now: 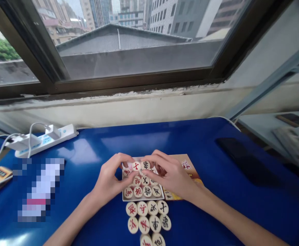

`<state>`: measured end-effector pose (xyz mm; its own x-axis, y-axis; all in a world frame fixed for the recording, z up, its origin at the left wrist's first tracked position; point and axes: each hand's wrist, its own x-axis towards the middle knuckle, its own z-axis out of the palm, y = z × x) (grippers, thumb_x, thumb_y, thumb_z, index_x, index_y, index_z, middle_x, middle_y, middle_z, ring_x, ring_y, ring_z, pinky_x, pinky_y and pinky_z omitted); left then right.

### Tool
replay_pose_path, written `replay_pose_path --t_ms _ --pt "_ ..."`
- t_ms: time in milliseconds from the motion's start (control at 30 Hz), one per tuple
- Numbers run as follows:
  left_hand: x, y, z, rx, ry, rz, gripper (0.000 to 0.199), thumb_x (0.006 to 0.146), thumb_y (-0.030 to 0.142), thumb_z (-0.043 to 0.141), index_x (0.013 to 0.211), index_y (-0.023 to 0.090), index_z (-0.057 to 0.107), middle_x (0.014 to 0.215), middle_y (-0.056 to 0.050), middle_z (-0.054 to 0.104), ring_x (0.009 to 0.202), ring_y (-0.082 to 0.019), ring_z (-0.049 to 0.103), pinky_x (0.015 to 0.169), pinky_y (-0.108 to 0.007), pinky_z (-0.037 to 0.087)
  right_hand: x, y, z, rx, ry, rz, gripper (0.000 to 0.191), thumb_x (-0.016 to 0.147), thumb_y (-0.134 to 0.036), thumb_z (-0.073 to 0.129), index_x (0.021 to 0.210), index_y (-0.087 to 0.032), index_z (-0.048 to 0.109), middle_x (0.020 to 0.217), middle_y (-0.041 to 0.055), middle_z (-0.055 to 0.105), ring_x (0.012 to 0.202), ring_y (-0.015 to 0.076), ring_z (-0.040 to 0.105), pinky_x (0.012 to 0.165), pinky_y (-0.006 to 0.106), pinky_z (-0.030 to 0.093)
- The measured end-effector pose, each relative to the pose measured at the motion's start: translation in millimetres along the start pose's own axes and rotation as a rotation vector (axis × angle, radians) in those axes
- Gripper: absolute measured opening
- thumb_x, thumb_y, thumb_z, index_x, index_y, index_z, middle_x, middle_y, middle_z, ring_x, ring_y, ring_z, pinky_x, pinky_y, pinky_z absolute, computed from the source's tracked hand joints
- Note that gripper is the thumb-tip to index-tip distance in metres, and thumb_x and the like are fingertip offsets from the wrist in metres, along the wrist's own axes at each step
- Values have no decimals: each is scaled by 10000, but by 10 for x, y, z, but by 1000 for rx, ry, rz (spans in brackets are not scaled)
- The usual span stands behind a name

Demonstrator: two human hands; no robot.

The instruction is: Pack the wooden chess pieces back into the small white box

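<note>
1. While pinched side by side over the far part of the white box [142,200], held with lettered faces up: a red-marked piece [136,166] and, just to its right, a black-marked piece [145,165]. Hard to tell whether lifted clear of the contents below.
2. With the left hand [111,174], reaching in from the near left, back upward; fingers bent, thumb near and forefinger far, closed on the red-marked piece.
3. With the right hand [173,176], coming from the near right and arched over the box's right side; forefinger and thumb gripping the black-marked piece, other fingers curled and partly shadowed.
4. In the box, rows of boxed pieces [138,191], pale and round, partly covered by both hands; in the nearest row, two red-marked, then two black-marked.
5. Just nearer on the blue table [108,225], loose pieces [144,224]: two rows of four, split likewise, then two cut off by the lower edge.
6. Beside the box, partly behind the right hand, a printed brown carton [176,158].
7. Farther left, a white power strip [62,133]; well right, a dark flat object [234,153].
</note>
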<state>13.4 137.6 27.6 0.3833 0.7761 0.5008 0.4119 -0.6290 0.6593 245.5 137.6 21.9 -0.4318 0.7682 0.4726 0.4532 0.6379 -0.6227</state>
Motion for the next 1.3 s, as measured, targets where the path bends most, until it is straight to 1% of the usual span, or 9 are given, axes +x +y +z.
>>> replay_pose_path --t_ms 133,367,533,667,900,1033,1100,1200,1300 --pt "11 29 -17 4 -3 0 210 897 170 698 1075 221 599 968 -22 686 804 -134 619 694 -265 508 -16 -21 -6 0 -31 -12 229 1004 -379 588 1142 -215 669 841 -14 589 586 78 489 599 237 464" --pt "13 121 -30 -17 0 21 221 892 153 704 1078 224 607 974 -20 702 880 -148 664 764 -279 537 -32 -14 0 -68 -22 -67 213 1000 -372 606 1109 -199 667 827 -18 590 549 65 481 530 220 428" --pt "8 137 -18 -35 7 43 215 893 135 679 1076 218 603 975 -36 708 892 -168 678 774 -306 554 -32 -21 12 -101 10 -114 187 1000 -379 608 1097 -225 653 819 -17 636 551 71 500 548 222 447" --pt "7 126 -23 -19 19 27 218 890 131 650 1082 221 598 981 -39 694 886 -170 675 759 -308 562 -33 -26 0 -124 35 -93 180 990 -389 623 1086 -238 648 833 -19 661 537 68 504 587 233 483" --pt "11 127 -15 2 16 51 210 902 164 660 1093 223 596 949 -35 707 856 -171 671 734 -309 554 -31 -75 -41 -129 13 -37 192 1017 -383 573 1117 -234 644 893 -9 692 550 70 553 567 236 491" --pt "23 91 -45 84 9 50 194 907 183 669 1084 221 599 964 -31 719 860 -176 667 737 -319 529 -27 -74 -41 -133 44 -21 220 1005 -382 593 1137 -211 633 905 -5 706 553 76 564 590 246 504" --pt "39 50 -80 163 -34 51 196 916 192 662 1099 222 601 998 -32 722 882 -188 654 749 -337 508 -15 -63 -51 -155 40 -6 214 1007 -371 584 1138 -208 632 936 10 713 595 89 592 613 253 518" --pt "64 -22 -140 286 -123 26 200 928 215 654 1126 234 630 1036 -39 716 904 -209 628 775 -366 486 2 -38 -72 -233 -6 31 190 1016 -357 553 1113 -219 640 1019 43 703 708 125 645 652 279 536" --pt "76 -75 -181 382 -158 39 166 938 242 645 1102 243 665 1030 -44 711 921 -222 617 783 -378 472 0 -1 -80 -323 -54 52 199 1017 -364 539 1110 -232 655 1077 65 675 785 155 666 652 303 539"
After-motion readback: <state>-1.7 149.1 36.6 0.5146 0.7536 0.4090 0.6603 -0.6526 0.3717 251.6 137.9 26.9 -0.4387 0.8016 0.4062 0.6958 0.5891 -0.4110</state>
